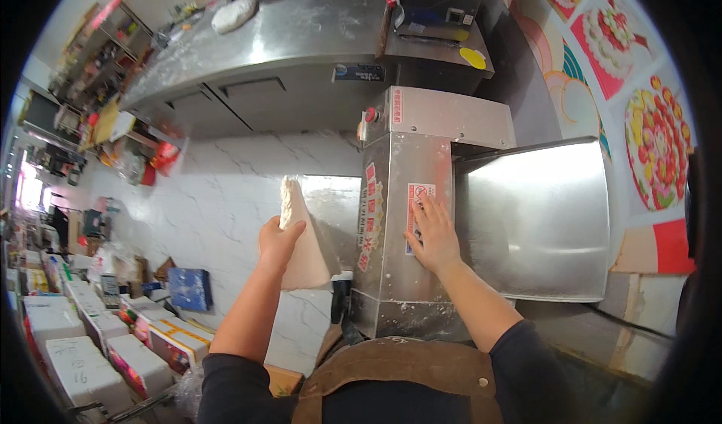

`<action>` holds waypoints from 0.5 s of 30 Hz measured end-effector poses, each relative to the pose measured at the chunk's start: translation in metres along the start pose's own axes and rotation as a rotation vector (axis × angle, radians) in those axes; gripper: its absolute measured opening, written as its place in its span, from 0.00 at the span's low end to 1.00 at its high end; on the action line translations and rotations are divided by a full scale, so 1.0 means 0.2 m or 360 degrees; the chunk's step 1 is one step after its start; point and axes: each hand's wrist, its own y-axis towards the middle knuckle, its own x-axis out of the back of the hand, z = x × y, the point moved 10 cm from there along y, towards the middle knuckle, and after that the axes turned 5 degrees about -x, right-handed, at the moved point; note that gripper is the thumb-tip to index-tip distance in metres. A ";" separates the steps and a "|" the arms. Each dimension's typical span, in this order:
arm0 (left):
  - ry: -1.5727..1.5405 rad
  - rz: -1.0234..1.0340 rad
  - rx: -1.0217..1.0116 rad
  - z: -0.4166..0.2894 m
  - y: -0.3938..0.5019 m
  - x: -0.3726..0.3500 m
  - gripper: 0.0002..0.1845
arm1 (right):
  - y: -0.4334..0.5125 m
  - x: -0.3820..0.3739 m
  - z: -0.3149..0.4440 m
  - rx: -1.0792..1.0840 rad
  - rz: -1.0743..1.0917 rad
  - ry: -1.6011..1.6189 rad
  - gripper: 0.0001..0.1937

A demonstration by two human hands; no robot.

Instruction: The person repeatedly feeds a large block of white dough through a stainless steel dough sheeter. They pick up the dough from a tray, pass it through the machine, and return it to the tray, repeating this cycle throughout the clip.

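Note:
My left hand [281, 242] grips the upper edge of a folded sheet of pale dough [307, 260], which hangs beside the left metal tray [338, 204] of a dough sheeter [395, 159]. The dough's upper edge looks uneven and ragged. My right hand [435, 235] rests with its fingers spread on the sheeter's steel cover, over a warning sticker, and holds nothing. The machine's wide metal tray [536, 221] slopes on the right side. The rollers are hidden under the cover.
A steel worktable [316, 23] dusted with flour stands ahead, with a lump of dough [234, 14] on it. Another machine [440, 7] stands at its right end. White foam boxes [84, 373] and a blue box [190, 288] lie at lower left. A cable runs at lower right.

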 end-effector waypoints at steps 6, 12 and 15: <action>-0.0887 0.0008 -0.0580 -0.81 -0.44 0.21 0.22 | -0.02 0.06 0.00 -0.0080 0.0000 0.0207 0.36; -0.1429 -0.0005 -0.0820 -1.14 -1.07 0.31 0.25 | -0.19 0.76 0.30 0.0332 -0.0722 0.0691 0.45; -0.1479 0.0331 -0.0682 -1.04 -1.31 0.03 0.31 | -0.36 1.03 0.38 0.0579 -0.1059 0.0682 0.46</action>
